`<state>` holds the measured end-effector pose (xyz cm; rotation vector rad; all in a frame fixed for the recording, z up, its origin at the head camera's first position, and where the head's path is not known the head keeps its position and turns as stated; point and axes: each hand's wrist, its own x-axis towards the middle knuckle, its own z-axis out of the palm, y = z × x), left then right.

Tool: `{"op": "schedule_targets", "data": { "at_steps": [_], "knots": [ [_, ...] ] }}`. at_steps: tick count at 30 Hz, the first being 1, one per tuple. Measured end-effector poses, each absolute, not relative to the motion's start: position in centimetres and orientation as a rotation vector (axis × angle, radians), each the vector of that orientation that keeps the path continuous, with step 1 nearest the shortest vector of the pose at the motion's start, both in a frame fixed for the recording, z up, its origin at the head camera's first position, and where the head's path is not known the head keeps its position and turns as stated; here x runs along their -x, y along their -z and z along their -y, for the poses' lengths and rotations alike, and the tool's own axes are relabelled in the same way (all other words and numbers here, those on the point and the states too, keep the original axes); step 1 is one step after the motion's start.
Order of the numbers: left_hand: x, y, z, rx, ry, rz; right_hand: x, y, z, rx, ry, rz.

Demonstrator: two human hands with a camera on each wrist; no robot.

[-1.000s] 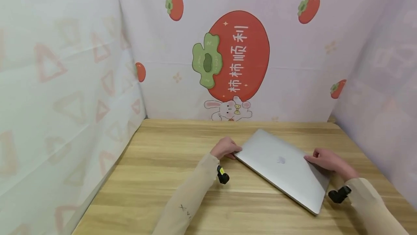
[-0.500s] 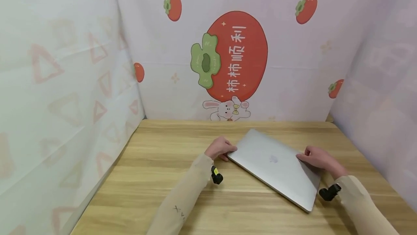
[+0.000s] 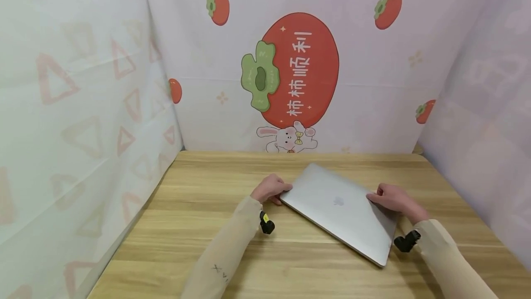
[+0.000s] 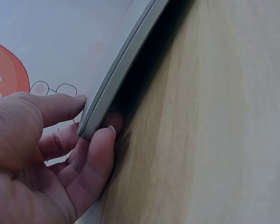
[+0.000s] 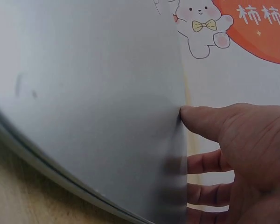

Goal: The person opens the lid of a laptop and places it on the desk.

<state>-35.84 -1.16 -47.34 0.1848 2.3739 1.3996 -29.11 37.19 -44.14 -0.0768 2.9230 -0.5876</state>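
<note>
A closed silver laptop (image 3: 332,216) lies at an angle over the table, its lid with the logo facing up. At its left corner my left hand (image 3: 270,189) pinches it, thumb on the lid and fingers curled under the base. The left wrist view shows this corner of the laptop (image 4: 116,70) raised, with a dark gap between it and the wood. My right hand (image 3: 396,200) grips the far right edge, the thumb (image 5: 200,120) at the lid's rim. In the right wrist view, the other fingertips disappear behind the laptop (image 5: 98,102).
The wood-grain table (image 3: 199,225) stretches to a white printed cloth backdrop (image 3: 207,119). Cloth walls also stand along the left side (image 3: 99,128) and the right side (image 3: 485,119). Small black cameras sit on the left wrist (image 3: 267,223) and right wrist (image 3: 407,241).
Both hands have moved to the left together with the laptop, keeping their hold on it. Its tilted orientation looks about the same. The head view has shifted slightly.
</note>
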Motion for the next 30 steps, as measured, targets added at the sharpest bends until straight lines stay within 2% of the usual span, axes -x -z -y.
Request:
{"op": "schedule_targets", "data": {
  "at_steps": [30],
  "knots": [
    [34.1,47.3,6.2,-0.191,-1.304,-2.401,31.0,44.5,-33.2,0.185,0.604,-2.886]
  ]
}}
